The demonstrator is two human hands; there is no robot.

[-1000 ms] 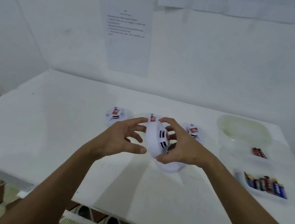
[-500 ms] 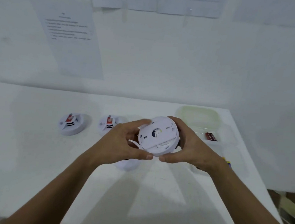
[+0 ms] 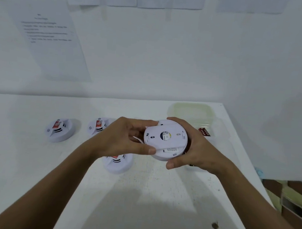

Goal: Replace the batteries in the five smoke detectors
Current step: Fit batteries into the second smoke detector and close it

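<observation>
Both hands, left [image 3: 124, 139] and right [image 3: 196, 151], grip one detector [image 3: 165, 140] back-up above the worktop [image 3: 148, 196], cover seemingly on, so this looks like early days. Three more detectors sit face-up: one [image 3: 117, 163] under the hands, two behind ( [image 3: 60, 130], [image 3: 99, 126]). A fifth isn't visible. Red batteries [image 3: 205, 132] sit in a tub far right.

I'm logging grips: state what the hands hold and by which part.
Both hold one smoke detector, its back toward the camera. The left hand pinches its left rim between thumb and fingers; the right hand wraps the right rim.
</observation>
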